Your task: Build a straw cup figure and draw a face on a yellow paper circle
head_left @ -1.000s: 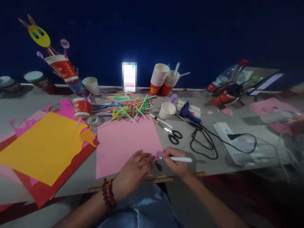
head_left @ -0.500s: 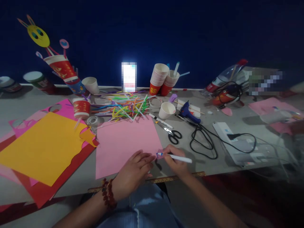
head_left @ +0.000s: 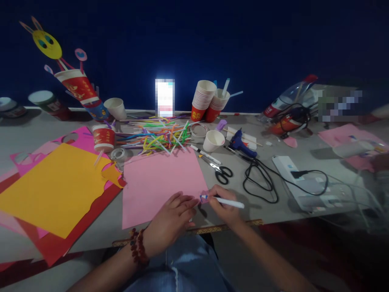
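My right hand (head_left: 225,206) grips a white marker (head_left: 229,202) near its blue tip. The tip touches a small pink paper piece (head_left: 204,198) with blue marks on it, at the right edge of a large pink sheet (head_left: 161,174). My left hand (head_left: 173,219) lies over the sheet's lower right part, fingers stretched out and close together, fingertips beside the small piece. What lies under the left palm is hidden. Scissors (head_left: 223,175) with black handles and a capped white marker (head_left: 206,154) rest just beyond my right hand.
Yellow paper (head_left: 57,186) tops the coloured sheets at left. Loose pipe cleaners (head_left: 164,138) lie behind the pink sheet. Stacked paper cups (head_left: 203,101) stand at the back. A blue glue gun (head_left: 241,144), its looped cord and a power strip (head_left: 294,182) occupy the right.
The marker's rear end has shifted slightly left, its tip staying on the small paper piece. My left hand has stayed in place.
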Demonstrator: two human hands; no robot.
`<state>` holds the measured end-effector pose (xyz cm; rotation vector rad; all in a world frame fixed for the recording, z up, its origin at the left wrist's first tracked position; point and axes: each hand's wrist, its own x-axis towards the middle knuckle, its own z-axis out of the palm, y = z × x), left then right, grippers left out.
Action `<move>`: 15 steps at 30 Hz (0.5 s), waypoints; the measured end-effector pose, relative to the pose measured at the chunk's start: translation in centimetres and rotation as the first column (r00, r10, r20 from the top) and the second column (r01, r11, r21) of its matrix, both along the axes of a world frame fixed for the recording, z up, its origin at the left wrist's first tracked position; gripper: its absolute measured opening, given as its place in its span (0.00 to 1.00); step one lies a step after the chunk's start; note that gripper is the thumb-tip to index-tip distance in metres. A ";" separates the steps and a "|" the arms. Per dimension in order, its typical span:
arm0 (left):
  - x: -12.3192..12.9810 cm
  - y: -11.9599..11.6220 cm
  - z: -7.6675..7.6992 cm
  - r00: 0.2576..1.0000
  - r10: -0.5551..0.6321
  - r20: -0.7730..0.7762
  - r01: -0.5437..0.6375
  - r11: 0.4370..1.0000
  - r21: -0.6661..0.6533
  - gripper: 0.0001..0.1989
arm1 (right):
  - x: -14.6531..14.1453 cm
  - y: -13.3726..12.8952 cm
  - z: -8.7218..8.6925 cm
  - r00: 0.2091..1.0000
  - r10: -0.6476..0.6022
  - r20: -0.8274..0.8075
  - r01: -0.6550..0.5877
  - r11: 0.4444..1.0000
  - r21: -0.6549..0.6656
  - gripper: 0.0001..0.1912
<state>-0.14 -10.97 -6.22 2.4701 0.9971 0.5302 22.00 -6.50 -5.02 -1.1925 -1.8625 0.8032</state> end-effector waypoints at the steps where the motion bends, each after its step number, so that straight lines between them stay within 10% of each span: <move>1: 0.0 0.0 0.0 1.000 0.001 0.001 -0.001 1.000 0.001 0.13 | 0.0 0.0 0.0 1.000 0.004 0.005 -0.004 1.000 0.004 0.10; 15: -0.1 0.0 0.0 1.000 0.001 0.013 -0.001 1.000 -0.007 0.13 | 0.2 -0.1 -0.2 1.000 0.016 -0.011 -0.015 1.000 0.014 0.11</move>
